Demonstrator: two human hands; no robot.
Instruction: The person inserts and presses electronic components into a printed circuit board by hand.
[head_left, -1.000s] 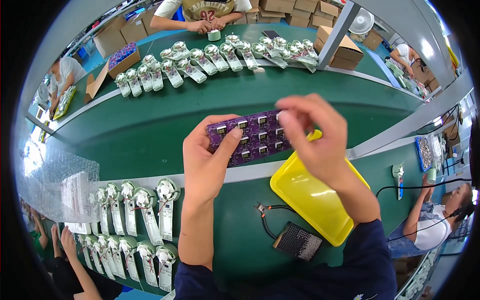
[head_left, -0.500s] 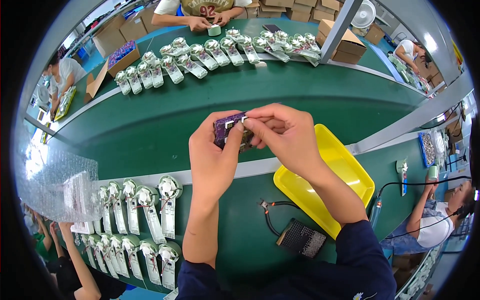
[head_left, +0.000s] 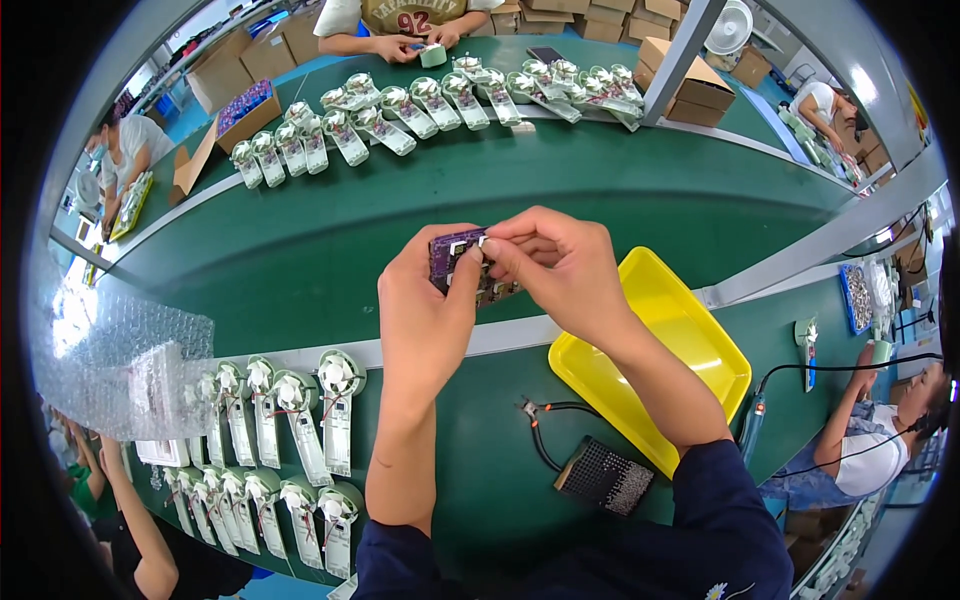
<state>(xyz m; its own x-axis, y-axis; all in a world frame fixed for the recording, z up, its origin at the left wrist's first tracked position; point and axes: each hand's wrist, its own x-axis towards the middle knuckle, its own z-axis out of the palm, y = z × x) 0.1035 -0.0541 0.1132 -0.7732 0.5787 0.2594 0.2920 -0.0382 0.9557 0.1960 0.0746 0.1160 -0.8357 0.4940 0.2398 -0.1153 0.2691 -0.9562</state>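
Observation:
My left hand [head_left: 425,315] is closed on a purple circuit board [head_left: 441,262] with small white and dark parts on it, held up over the middle of the green table. Its thumb presses on the face of the board. My right hand [head_left: 570,275] pinches with thumb and forefinger at the board's upper right, by a small white part [head_left: 482,241]. Those fingertips hide whether that part is loose or fixed to the board. More of the board, with several small parts, shows below my right fingers.
A yellow tray [head_left: 742,365] lies beside my right forearm, near cutting pliers [head_left: 534,425] and a black block [head_left: 588,478] holding tiny pieces. Pale green fan units [head_left: 340,400] stand in rows at left. Bubble wrap [head_left: 130,350] overhangs them. A co-worker [head_left: 415,20] sits opposite.
My right hand has shifted slightly left and the board has tilted a little, showing more of its lower edge. The bubble wrap and a nearby person's arm at left have moved.

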